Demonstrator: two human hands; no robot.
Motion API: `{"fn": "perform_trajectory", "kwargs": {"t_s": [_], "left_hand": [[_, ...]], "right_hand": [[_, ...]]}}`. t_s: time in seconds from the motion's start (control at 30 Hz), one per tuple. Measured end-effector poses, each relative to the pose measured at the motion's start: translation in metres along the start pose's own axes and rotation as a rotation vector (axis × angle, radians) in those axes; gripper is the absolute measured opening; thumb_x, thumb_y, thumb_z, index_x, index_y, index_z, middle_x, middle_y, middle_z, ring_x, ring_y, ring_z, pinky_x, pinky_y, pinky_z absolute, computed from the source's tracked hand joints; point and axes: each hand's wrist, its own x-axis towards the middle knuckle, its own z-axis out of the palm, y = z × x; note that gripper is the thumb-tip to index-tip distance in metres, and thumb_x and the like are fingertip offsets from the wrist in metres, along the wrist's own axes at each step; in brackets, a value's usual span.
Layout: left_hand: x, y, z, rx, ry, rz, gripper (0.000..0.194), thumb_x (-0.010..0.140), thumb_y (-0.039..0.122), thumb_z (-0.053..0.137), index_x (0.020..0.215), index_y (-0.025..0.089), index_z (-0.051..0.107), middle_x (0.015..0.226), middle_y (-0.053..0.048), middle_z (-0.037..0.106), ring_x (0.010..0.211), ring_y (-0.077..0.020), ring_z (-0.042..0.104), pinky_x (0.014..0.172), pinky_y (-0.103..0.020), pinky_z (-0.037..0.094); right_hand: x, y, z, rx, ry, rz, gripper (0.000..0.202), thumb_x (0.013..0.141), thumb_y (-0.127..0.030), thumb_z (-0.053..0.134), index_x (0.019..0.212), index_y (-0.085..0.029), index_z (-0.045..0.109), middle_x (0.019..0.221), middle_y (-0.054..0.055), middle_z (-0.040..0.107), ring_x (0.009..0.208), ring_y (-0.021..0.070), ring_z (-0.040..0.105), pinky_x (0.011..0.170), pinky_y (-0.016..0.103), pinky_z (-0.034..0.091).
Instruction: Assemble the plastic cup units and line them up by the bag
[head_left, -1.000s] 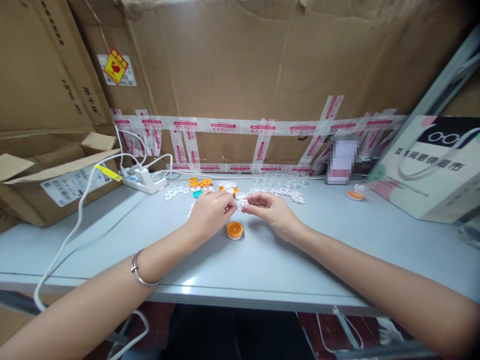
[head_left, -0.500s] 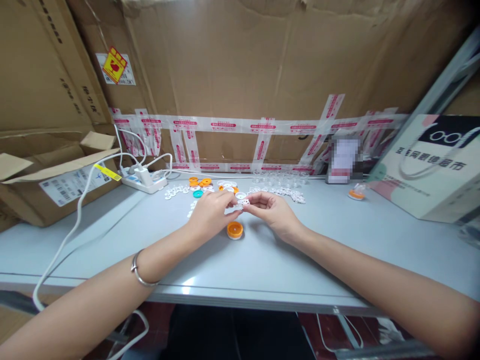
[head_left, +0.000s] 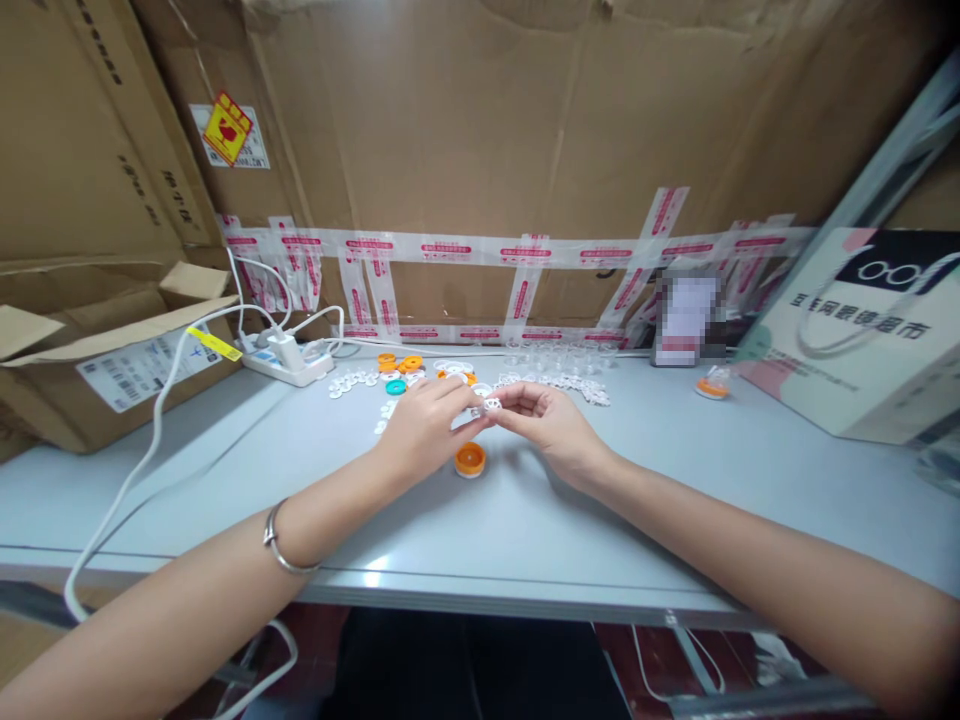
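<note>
Both hands meet over the middle of the table. My left hand [head_left: 427,420] pinches a small white plastic part [head_left: 491,405] with openings in it, partly hidden by the fingers. From the other side, the thumb and fingertips of my right hand [head_left: 547,425] close on the same part. Just below the hands stands an orange round base [head_left: 470,459] with a white underside. Behind my left hand lie orange rings [head_left: 410,364], a teal ring [head_left: 396,387] and small white pieces [head_left: 352,381].
White parts [head_left: 592,388] and clear cups [head_left: 559,354] sit at the back. A finished-looking orange and white piece [head_left: 712,388] stands right, near a paper bag [head_left: 855,340] and phone [head_left: 679,320]. An open carton [head_left: 112,360], power strip [head_left: 292,370] and cable [head_left: 159,420] occupy the left.
The white part has turned slightly between my fingertips, and my left fingertips have shifted a little to the right. The orange base stays in place.
</note>
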Motion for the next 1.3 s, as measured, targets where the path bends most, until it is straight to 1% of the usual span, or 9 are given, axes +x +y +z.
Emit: {"fn": "perform_trajectory", "kwargs": {"t_s": [0.07, 0.13, 0.27, 0.37, 0.5, 0.57, 0.77, 0.93, 1.3], "left_hand": [[0.001, -0.003, -0.005, -0.075, -0.039, -0.011, 0.015, 0.08, 0.032, 0.059, 0.083, 0.017, 0.059, 0.077, -0.002, 0.062, 0.073, -0.0146, 0.057, 0.069, -0.027, 0.042], [0.002, -0.006, -0.012, -0.18, -0.126, -0.04, 0.023, 0.078, 0.035, 0.061, 0.093, 0.018, 0.059, 0.083, -0.002, 0.062, 0.077, -0.0141, 0.057, 0.07, -0.026, 0.044], [0.001, -0.01, -0.025, -0.277, -0.44, -0.088, 0.038, 0.069, 0.045, 0.066, 0.098, 0.02, 0.058, 0.094, -0.003, 0.062, 0.085, -0.0162, 0.057, 0.07, -0.025, 0.044], [-0.002, -0.01, -0.023, -0.269, -0.587, -0.083, 0.041, 0.064, 0.046, 0.069, 0.094, 0.019, 0.058, 0.088, -0.002, 0.061, 0.079, -0.0164, 0.056, 0.068, -0.026, 0.044], [-0.003, -0.01, -0.011, -0.257, -0.564, -0.093, 0.027, 0.069, 0.04, 0.065, 0.08, 0.016, 0.058, 0.074, 0.0, 0.057, 0.066, -0.0132, 0.052, 0.06, -0.023, 0.041], [-0.003, -0.011, -0.003, -0.29, -0.54, -0.129, 0.026, 0.069, 0.038, 0.065, 0.08, 0.015, 0.058, 0.07, 0.001, 0.056, 0.063, -0.0121, 0.051, 0.057, -0.022, 0.039], [-0.005, -0.016, 0.008, -0.39, -0.479, -0.294, 0.031, 0.064, 0.038, 0.068, 0.082, 0.015, 0.06, 0.071, 0.001, 0.058, 0.063, -0.0124, 0.052, 0.053, -0.021, 0.039], [-0.005, -0.018, 0.01, -0.451, -0.489, -0.318, 0.03, 0.064, 0.04, 0.069, 0.076, 0.015, 0.058, 0.07, 0.001, 0.058, 0.063, -0.0124, 0.053, 0.054, -0.021, 0.039], [-0.006, -0.019, 0.011, -0.517, -0.514, -0.346, 0.034, 0.063, 0.038, 0.069, 0.085, 0.013, 0.062, 0.074, -0.001, 0.062, 0.066, -0.0139, 0.056, 0.057, -0.022, 0.042]], "right_hand": [[0.002, -0.001, -0.002, -0.028, 0.005, -0.03, 0.023, 0.061, -0.03, 0.073, 0.078, -0.018, 0.064, 0.083, 0.003, 0.068, 0.078, 0.0149, 0.063, 0.08, 0.032, 0.047], [0.004, -0.003, -0.006, -0.07, 0.034, -0.083, 0.024, 0.063, -0.031, 0.072, 0.082, -0.019, 0.065, 0.084, 0.003, 0.068, 0.08, 0.0151, 0.062, 0.08, 0.031, 0.046], [0.006, -0.004, -0.014, -0.135, 0.081, -0.14, 0.024, 0.07, -0.033, 0.066, 0.09, -0.019, 0.065, 0.087, 0.002, 0.068, 0.081, 0.0151, 0.061, 0.079, 0.03, 0.046], [0.006, 0.0, -0.014, -0.163, 0.004, -0.145, 0.021, 0.072, -0.032, 0.064, 0.09, -0.019, 0.065, 0.087, 0.003, 0.068, 0.083, 0.0156, 0.061, 0.081, 0.031, 0.046], [0.004, 0.007, -0.008, -0.331, -0.198, -0.259, 0.017, 0.076, -0.027, 0.06, 0.089, -0.02, 0.068, 0.092, 0.004, 0.067, 0.086, 0.0163, 0.061, 0.082, 0.032, 0.047], [0.003, 0.009, -0.007, -0.427, -0.235, -0.314, 0.017, 0.077, -0.024, 0.058, 0.089, -0.02, 0.069, 0.092, 0.005, 0.067, 0.085, 0.0163, 0.061, 0.082, 0.032, 0.047], [0.006, 0.013, -0.008, -0.449, -0.236, -0.291, 0.017, 0.077, -0.021, 0.058, 0.092, -0.019, 0.066, 0.089, 0.003, 0.067, 0.081, 0.0148, 0.063, 0.078, 0.03, 0.049], [0.007, 0.015, -0.009, -0.481, -0.253, -0.306, 0.012, 0.076, -0.022, 0.059, 0.085, -0.016, 0.064, 0.084, 0.003, 0.067, 0.078, 0.0143, 0.063, 0.076, 0.029, 0.05], [0.007, 0.018, -0.013, -0.493, -0.271, -0.337, 0.01, 0.075, -0.023, 0.06, 0.08, -0.015, 0.064, 0.082, 0.005, 0.067, 0.076, 0.015, 0.063, 0.075, 0.03, 0.051]]}}
